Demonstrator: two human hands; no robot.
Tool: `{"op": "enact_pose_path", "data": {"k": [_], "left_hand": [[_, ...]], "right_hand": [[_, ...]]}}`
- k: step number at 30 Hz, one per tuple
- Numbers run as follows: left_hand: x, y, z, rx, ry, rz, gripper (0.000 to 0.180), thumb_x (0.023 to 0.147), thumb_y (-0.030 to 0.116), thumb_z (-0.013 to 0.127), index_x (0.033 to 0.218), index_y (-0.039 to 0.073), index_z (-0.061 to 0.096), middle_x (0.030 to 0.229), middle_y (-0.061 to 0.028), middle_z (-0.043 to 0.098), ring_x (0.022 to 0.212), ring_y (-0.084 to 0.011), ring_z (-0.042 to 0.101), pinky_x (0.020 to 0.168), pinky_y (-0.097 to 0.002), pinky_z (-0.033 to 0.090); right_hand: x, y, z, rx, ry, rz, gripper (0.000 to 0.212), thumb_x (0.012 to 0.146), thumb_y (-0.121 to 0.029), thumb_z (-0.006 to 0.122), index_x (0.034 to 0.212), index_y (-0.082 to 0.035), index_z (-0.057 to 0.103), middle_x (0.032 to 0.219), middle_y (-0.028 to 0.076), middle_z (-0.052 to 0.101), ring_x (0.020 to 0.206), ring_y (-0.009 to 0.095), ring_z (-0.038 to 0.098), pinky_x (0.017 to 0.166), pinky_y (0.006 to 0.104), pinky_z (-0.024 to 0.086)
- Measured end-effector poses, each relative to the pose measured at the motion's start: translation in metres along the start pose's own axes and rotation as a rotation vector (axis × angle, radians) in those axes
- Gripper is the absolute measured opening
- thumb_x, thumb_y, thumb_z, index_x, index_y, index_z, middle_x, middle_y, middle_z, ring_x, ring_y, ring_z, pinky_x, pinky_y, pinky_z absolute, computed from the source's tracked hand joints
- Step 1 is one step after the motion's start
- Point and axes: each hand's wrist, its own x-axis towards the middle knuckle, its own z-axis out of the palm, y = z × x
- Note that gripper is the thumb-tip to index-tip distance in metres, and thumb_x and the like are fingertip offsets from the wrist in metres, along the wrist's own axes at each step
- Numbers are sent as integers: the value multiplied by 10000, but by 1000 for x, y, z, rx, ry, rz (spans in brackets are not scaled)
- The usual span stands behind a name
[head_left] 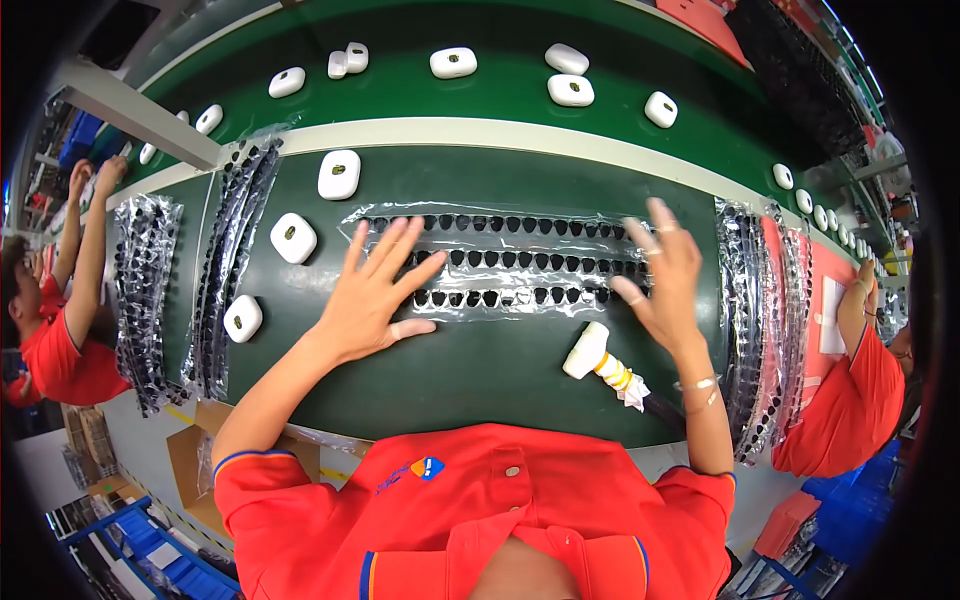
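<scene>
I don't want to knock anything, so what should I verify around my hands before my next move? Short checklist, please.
1. Plastic sheet of black pieces smooth: not ok, creases show.
2. Left hand open: ok, fingers spread.
3. Right hand touching the sheet: cannot tell, it's blurred.
4. Mallet clear of right forearm: cannot tell, its handle reaches toward it.
5. Three white cases off the sheet: ok, left of it.

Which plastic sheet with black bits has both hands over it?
The middle plastic sheet: left hand and right hand overlap its ends; the side sheets have neither.
</scene>
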Motion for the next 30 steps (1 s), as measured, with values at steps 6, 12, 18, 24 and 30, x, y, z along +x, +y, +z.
{"op": "enact_pose_path", "data": {"k": [6, 12, 18, 24, 30], "left_hand": [[27, -17, 8, -266, 160, -44, 688, 775, 432, 580, 1339, 119, 340, 1419, -152, 242, 1315, -300, 225, 1071, -480, 124], [5, -18, 4, -174, 402, -382, 232, 659, 132, 726, 840, 63, 597, 894, -53, 517, 854, -243, 477, 714, -339, 345], [-2, -3, 19, -323, 311, -451, 160, 681, 65, 696, 772, 43, 567, 931, -64, 508, 888, -254, 464, 780, -338, 352], [-8, 4, 3, -469, 294, -480, 101, 792, 45, 612, 839, 4, 533, 798, -89, 616, 712, -212, 595, 663, -297, 455], [5, 1, 7, -601, 303, -521, 202, 762, 40, 629, 907, 35, 489, 738, -77, 610, 566, -238, 558, 530, -340, 432]], "right_hand": [[-10, 52, 22, -82, -171, 24, 617, 808, -400, 526, 1346, -155, 347, 1425, 135, 245, 1316, 291, 226, 1068, 421, 118], [-13, 60, 18, -123, -171, 32, 601, 800, -309, 511, 1345, -121, 341, 1433, 121, 237, 1324, 265, 215, 1078, 393, 101], [-11, 61, 20, -130, -157, 16, 600, 795, -285, 514, 1345, -122, 338, 1432, 112, 245, 1322, 263, 222, 1079, 394, 109], [-13, 61, 20, -125, -156, 16, 586, 830, -396, 494, 1337, -135, 359, 1423, 114, 259, 1316, 268, 236, 1068, 410, 122], [-15, 61, 20, -134, -142, 14, 572, 843, -419, 468, 1327, -130, 373, 1417, 116, 270, 1318, 265, 230, 1066, 410, 123]]}}
